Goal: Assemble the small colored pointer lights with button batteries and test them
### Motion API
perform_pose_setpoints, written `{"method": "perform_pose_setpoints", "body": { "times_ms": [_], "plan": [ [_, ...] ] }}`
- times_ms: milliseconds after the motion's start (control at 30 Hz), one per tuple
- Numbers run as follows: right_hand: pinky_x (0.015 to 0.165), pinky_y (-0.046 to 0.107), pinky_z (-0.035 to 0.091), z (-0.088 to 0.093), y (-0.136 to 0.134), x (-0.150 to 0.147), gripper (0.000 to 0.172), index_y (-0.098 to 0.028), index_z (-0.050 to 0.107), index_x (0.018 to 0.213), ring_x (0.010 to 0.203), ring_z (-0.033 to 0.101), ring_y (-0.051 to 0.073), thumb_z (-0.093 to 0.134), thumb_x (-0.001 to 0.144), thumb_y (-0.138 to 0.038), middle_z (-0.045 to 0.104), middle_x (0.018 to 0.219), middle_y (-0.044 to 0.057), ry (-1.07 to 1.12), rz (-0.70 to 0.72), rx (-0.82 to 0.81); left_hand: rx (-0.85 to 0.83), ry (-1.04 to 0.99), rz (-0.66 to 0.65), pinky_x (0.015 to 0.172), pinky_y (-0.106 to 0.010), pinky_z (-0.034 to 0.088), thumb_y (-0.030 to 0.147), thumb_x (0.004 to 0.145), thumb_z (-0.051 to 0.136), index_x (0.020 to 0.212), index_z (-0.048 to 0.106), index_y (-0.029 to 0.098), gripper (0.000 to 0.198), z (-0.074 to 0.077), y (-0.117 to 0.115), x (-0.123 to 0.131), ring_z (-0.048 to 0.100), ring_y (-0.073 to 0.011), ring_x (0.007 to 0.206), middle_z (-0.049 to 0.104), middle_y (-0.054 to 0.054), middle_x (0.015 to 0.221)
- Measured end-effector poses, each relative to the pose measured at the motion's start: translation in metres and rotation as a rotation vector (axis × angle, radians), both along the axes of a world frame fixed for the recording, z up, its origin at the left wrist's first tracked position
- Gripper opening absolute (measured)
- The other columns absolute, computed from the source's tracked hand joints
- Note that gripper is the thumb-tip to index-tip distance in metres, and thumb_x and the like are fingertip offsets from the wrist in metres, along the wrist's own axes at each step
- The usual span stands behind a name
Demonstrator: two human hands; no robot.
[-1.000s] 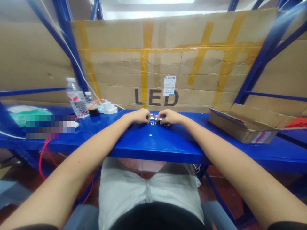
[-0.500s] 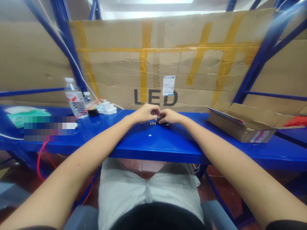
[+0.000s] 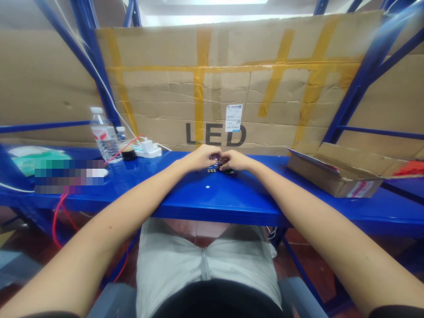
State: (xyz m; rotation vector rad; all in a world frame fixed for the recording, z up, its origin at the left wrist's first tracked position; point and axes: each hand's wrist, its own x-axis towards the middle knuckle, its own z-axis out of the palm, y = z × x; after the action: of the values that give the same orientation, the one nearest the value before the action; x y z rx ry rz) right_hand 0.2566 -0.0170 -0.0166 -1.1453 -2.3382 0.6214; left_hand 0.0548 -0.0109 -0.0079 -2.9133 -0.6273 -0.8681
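Observation:
My left hand and my right hand meet over the blue table, fingertips nearly touching. Both are closed in a pinch around something small between them, too tiny and partly covered to name. Just below the fingers lies a little cluster of gold-coloured pieces on the tabletop. A small dark item, perhaps with thin strands, rests under my right hand. Near the table's front, a white round spot shows on the surface.
An open cardboard box stands on the right. At left are a water bottle, a smaller bottle with dark liquid, a white power strip and a green packet. A large taped carton rises behind.
Both hands stay together in nearly the same place, with only slight finger movement. The whole view has shifted a little.

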Motion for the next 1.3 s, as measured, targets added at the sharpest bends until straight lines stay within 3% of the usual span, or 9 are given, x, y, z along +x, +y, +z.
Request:
{"method": "perform_pose_setpoints", "body": {
  "times_ms": [200, 300, 467, 633, 800, 967, 1300],
  "plan": [
    [0.071, 0.029, 0.047, -0.001, 0.001, -0.001, 0.025, -0.013, 0.068, 0.089, 0.077, 0.065, 0.019, 0.072, 0.065, -0.016, 0.073, 0.082, 0.004, 0.016, 0.013, -0.009, -0.008, 0.021, 0.034, 0.074, -0.027, 0.046, 0.017, 0.08, 0.062, 0.095, 0.07, 0.014, 0.017, -0.001, -0.001, 0.002, 0.063, -0.016, 0.079, 0.072, -0.006, 0.089],
    [0.071, 0.029, 0.047, 0.0, 0.0, -0.001, 0.019, -0.014, 0.067, 0.086, 0.076, 0.065, 0.018, 0.072, 0.067, -0.015, 0.073, 0.082, 0.004, 0.019, -0.017, -0.013, -0.039, 0.036, 0.111, 0.074, -0.028, 0.046, 0.021, 0.081, 0.059, 0.096, 0.072, 0.014, 0.021, 0.006, -0.001, -0.007, 0.064, -0.0174, 0.082, 0.073, -0.007, 0.091],
    [0.07, 0.028, 0.048, 0.002, -0.003, -0.001, 0.015, -0.014, 0.065, 0.085, 0.074, 0.065, 0.017, 0.071, 0.071, -0.014, 0.073, 0.081, 0.004, 0.013, -0.031, -0.002, -0.346, 0.329, 0.322, 0.069, -0.026, 0.044, 0.024, 0.075, 0.058, 0.091, 0.074, 0.019, 0.023, 0.024, 0.0, -0.039, 0.065, -0.0178, 0.077, 0.075, -0.003, 0.087],
    [0.072, 0.028, 0.049, 0.002, -0.002, 0.0, 0.014, -0.015, 0.065, 0.084, 0.076, 0.066, 0.017, 0.071, 0.072, -0.013, 0.074, 0.083, 0.004, 0.024, -0.032, -0.011, -0.477, 0.481, 0.343, 0.069, -0.025, 0.044, 0.029, 0.067, 0.064, 0.094, 0.071, 0.019, 0.03, 0.028, 0.003, -0.052, 0.064, -0.0183, 0.081, 0.074, -0.003, 0.09],
    [0.074, 0.029, 0.05, 0.001, -0.001, 0.0, 0.014, -0.015, 0.066, 0.085, 0.078, 0.067, 0.017, 0.071, 0.072, -0.012, 0.075, 0.083, 0.004, 0.031, -0.022, -0.028, -0.509, 0.526, 0.395, 0.067, -0.024, 0.043, 0.026, 0.062, 0.066, 0.097, 0.07, 0.019, 0.036, 0.025, 0.003, -0.048, 0.063, -0.0176, 0.079, 0.073, -0.003, 0.091],
    [0.073, 0.028, 0.05, 0.003, -0.004, -0.001, 0.014, -0.015, 0.066, 0.084, 0.077, 0.066, 0.016, 0.07, 0.072, -0.012, 0.074, 0.084, 0.004, 0.035, -0.02, -0.025, -0.467, 0.527, 0.45, 0.064, -0.024, 0.042, 0.025, 0.064, 0.064, 0.086, 0.072, 0.019, 0.024, 0.021, 0.007, -0.049, 0.062, -0.0167, 0.073, 0.073, -0.002, 0.081],
    [0.073, 0.029, 0.049, 0.003, -0.004, -0.001, 0.017, -0.014, 0.066, 0.085, 0.075, 0.064, 0.016, 0.072, 0.07, -0.013, 0.072, 0.081, 0.003, 0.039, -0.029, -0.027, -0.432, 0.382, 0.357, 0.056, -0.025, 0.04, 0.029, 0.066, 0.065, 0.079, 0.072, 0.023, 0.016, 0.013, 0.008, -0.046, 0.062, -0.0168, 0.065, 0.073, -0.002, 0.075]
  ]
}}
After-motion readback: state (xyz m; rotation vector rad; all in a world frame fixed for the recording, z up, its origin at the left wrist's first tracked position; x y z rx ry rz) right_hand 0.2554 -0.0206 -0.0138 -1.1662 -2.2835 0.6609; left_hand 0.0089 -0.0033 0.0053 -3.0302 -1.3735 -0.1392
